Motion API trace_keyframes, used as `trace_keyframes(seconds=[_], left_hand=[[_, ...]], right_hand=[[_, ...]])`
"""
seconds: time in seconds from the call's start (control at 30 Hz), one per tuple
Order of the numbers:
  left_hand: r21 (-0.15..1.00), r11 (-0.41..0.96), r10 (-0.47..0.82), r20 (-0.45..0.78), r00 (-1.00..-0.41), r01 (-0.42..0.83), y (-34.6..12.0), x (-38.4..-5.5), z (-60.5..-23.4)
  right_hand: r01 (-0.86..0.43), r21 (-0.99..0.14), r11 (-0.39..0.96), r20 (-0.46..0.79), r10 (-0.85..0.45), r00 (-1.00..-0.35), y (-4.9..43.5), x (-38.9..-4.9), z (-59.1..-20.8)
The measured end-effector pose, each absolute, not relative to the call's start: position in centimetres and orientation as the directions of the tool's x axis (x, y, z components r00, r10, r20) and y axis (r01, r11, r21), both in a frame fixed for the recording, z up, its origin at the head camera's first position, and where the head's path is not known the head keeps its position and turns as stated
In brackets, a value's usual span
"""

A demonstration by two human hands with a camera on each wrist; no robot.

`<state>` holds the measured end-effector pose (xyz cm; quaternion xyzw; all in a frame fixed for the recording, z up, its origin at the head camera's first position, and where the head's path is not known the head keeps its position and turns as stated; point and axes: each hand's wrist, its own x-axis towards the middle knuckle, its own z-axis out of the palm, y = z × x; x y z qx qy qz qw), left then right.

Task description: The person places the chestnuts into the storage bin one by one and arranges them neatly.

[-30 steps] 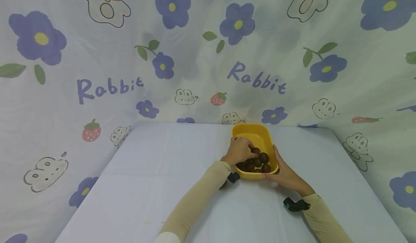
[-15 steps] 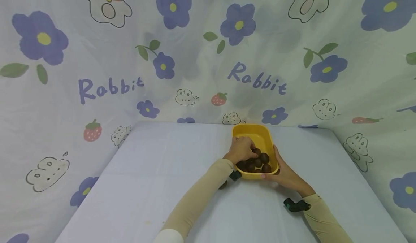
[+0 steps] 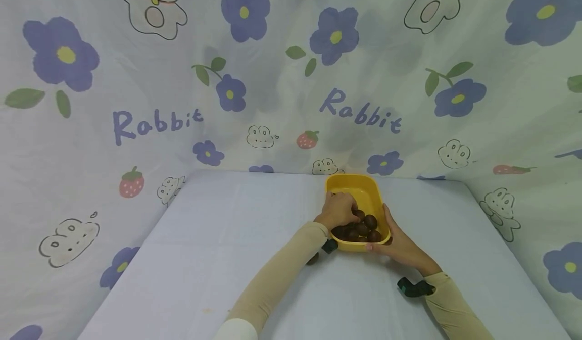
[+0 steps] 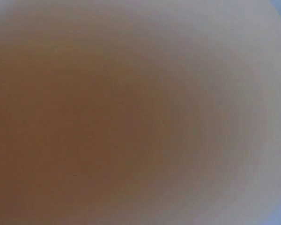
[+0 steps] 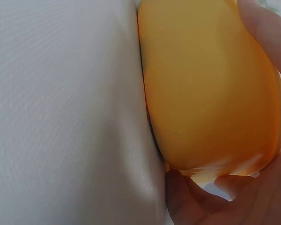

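A yellow plastic box (image 3: 375,193) stands near the back of the table, with several dark brown balls (image 3: 370,222) gathered in its near end. My left hand (image 3: 337,210) reaches over the left side into it, fingers bent down among the balls. One ball lies by its thumb and fingertips; whether it is pinched is not visible. My right hand (image 3: 400,246) grips the box's near right corner. In the right wrist view, the thumb and fingers curl around the yellow wall (image 5: 201,84). The left wrist view shows only a brown and grey blur.
Another brown ball (image 3: 312,259) lies on the white tablecloth (image 3: 236,219), partly hidden by the left forearm. Dark wrist devices (image 3: 415,287) sit on both wrists. A patterned curtain (image 3: 273,77) hangs behind the table and along its sides.
Little has changed. My left hand has shifted very slightly to the right inside the box, and the right hand keeps its grip on the box. The head view has drifted slightly.
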<state>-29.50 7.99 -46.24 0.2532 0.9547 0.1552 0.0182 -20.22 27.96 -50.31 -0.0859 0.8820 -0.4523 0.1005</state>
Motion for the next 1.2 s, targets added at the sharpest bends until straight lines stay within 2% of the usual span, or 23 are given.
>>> trace_keyframes(seconds=[0.33,0.47,0.7,0.87,1.0,1.2], left_hand=[[0.329,0.819,0.487,0.031,-0.873,0.469,7.8,-29.4,-46.1],[0.399,0.789,0.487,0.057,-0.871,0.467,7.3,-29.3,-45.8],[0.628,0.649,0.463,0.121,-0.878,0.429,5.2,-28.6,-44.2],[0.752,0.538,0.414,0.159,-0.896,0.382,2.7,-28.1,-43.0],[0.802,0.467,0.38,0.199,-0.903,0.373,0.5,-27.5,-42.2],[0.796,0.446,0.337,0.273,-0.901,0.409,-2.5,-26.5,-41.8]], right_hand=[[-0.076,-0.812,0.579,-0.085,-0.247,-0.965,28.1,-20.4,-51.0],[-0.084,-0.81,0.581,-0.079,-0.249,-0.965,28.1,-20.4,-50.9],[-0.057,-0.806,0.589,-0.107,-0.24,-0.965,27.9,-20.4,-50.7],[-0.051,-0.798,0.6,-0.114,-0.234,-0.965,27.8,-20.4,-50.5],[-0.053,-0.799,0.599,-0.112,-0.235,-0.965,27.8,-20.5,-50.5],[-0.062,-0.805,0.59,-0.101,-0.24,-0.965,27.8,-20.3,-50.4]])
